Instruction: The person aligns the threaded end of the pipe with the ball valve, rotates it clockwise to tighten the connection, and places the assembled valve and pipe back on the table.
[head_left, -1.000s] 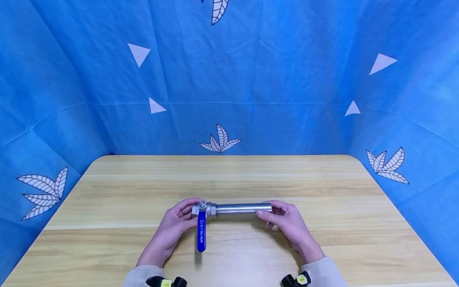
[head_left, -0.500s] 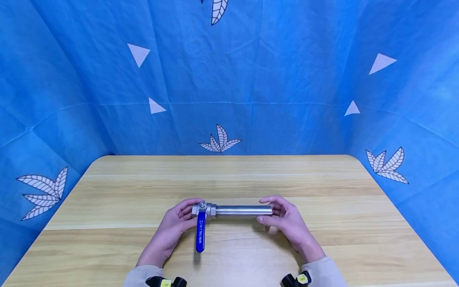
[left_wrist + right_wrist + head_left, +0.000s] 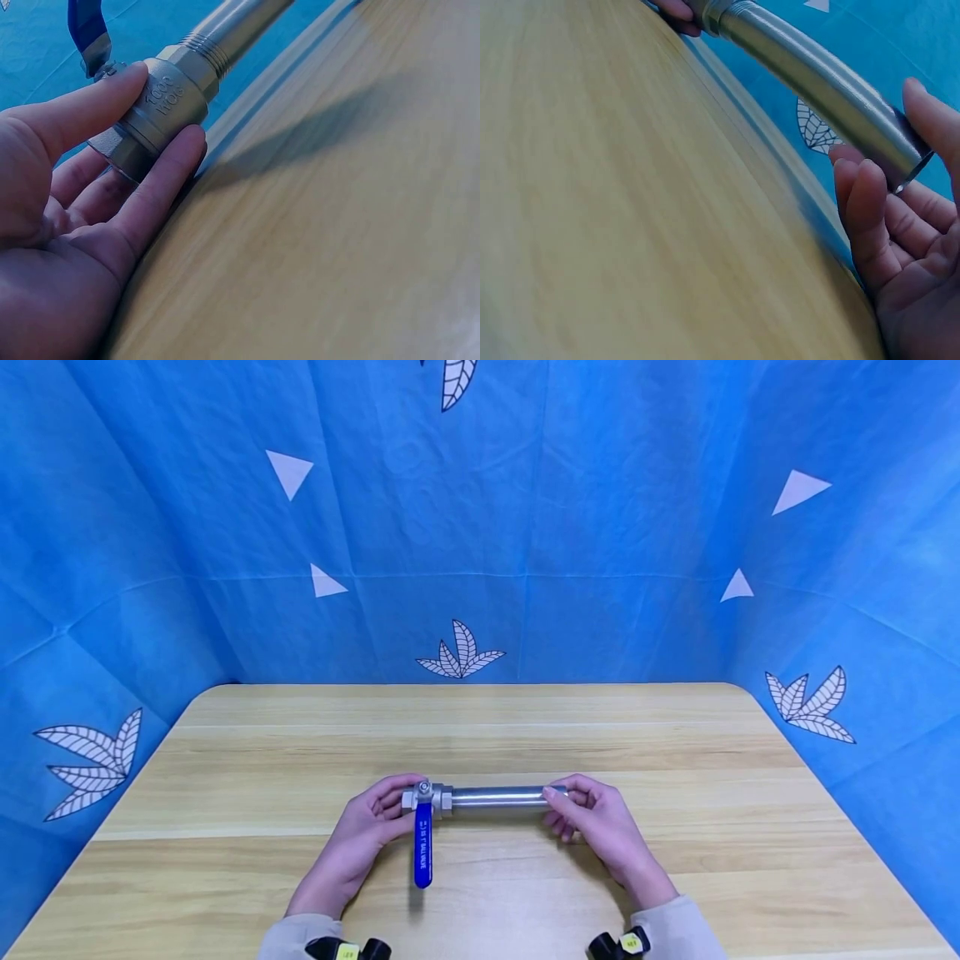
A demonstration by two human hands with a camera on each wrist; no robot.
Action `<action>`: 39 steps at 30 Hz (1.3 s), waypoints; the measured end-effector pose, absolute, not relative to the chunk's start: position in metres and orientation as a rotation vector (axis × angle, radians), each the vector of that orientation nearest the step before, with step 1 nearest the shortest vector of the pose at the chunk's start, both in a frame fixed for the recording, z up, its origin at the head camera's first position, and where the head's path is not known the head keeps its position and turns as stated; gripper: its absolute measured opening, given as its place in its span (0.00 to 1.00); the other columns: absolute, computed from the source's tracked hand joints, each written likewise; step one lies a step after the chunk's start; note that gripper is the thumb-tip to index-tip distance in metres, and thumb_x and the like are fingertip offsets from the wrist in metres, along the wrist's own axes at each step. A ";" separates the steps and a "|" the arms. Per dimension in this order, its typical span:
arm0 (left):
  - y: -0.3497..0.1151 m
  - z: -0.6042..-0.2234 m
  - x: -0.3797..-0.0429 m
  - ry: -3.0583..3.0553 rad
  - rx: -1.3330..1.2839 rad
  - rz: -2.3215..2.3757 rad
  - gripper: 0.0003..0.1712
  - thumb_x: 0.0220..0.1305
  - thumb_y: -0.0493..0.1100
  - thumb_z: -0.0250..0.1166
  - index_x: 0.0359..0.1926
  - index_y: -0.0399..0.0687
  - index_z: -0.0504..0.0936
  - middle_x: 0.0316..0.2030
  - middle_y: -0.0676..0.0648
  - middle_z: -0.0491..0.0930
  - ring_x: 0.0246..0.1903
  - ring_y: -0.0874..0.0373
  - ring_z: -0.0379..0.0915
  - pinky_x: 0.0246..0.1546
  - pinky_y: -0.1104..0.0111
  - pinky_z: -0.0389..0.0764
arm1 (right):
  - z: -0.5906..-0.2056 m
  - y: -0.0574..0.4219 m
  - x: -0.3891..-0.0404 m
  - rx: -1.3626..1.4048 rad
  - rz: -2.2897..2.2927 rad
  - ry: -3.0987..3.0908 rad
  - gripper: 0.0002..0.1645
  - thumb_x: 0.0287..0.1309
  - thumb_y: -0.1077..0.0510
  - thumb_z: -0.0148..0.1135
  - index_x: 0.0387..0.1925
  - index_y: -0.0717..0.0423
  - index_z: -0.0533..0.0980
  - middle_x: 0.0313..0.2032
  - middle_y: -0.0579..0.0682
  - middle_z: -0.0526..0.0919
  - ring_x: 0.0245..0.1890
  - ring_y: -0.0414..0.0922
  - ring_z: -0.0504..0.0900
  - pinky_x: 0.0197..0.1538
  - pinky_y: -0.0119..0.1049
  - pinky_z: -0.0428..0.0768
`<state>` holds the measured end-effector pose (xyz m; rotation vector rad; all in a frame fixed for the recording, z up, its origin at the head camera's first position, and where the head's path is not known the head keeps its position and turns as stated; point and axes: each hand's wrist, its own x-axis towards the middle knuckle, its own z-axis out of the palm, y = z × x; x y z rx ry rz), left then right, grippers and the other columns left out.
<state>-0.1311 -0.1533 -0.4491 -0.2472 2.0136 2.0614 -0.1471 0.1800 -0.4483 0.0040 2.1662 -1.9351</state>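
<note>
Held the ball valve (image 3: 163, 105) by its body in the left grip (image 3: 363, 827), above the desk (image 3: 480, 735). Pinched the metal pipe (image 3: 495, 797) near its free end in the right grip (image 3: 597, 818). Showed bare thread (image 3: 201, 52) beside the valve; probably called for a steady valve, a pipe in line, and short, even twists.

silver ball valve (image 3: 171, 97) w/ blue lever (image 3: 423, 852), threaded pipe (image 3: 497, 797) in R end, horiz, midair
</note>
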 end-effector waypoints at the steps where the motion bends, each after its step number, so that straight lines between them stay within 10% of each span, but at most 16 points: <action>1: -0.153 -0.449 -0.131 2.015 -0.250 2.062 0.31 0.65 0.34 0.75 0.69 0.51 0.81 0.66 0.46 0.85 0.67 0.52 0.81 0.72 0.60 0.80 | -0.448 0.180 -0.147 -0.006 -1.932 2.167 0.24 0.67 0.52 0.75 0.56 0.64 0.81 0.32 0.55 0.91 0.28 0.45 0.86 0.33 0.35 0.87; 10: -0.153 -0.448 -0.129 2.045 -0.282 2.046 0.30 0.67 0.34 0.74 0.69 0.52 0.81 0.66 0.45 0.84 0.66 0.52 0.82 0.70 0.60 0.81 | -0.449 0.183 -0.146 -0.139 -1.936 2.164 0.33 0.51 0.63 0.83 0.59 0.63 0.80 0.37 0.49 0.92 0.27 0.42 0.85 0.30 0.33 0.85; 18: -0.153 -0.448 -0.130 2.024 -0.249 2.054 0.31 0.66 0.35 0.75 0.69 0.53 0.81 0.66 0.46 0.85 0.67 0.52 0.82 0.73 0.59 0.79 | -0.452 0.183 -0.148 -0.227 -2.001 2.205 0.31 0.46 0.69 0.83 0.55 0.68 0.83 0.54 0.58 0.89 0.49 0.42 0.89 0.51 0.32 0.90; 39: -0.149 -0.447 -0.121 2.064 -0.283 2.120 0.31 0.62 0.33 0.77 0.67 0.50 0.83 0.63 0.45 0.87 0.65 0.49 0.83 0.61 0.68 0.86 | -0.447 0.172 -0.136 -0.040 -2.162 2.127 0.33 0.50 0.72 0.79 0.60 0.70 0.80 0.44 0.46 0.92 0.45 0.41 0.90 0.53 0.32 0.90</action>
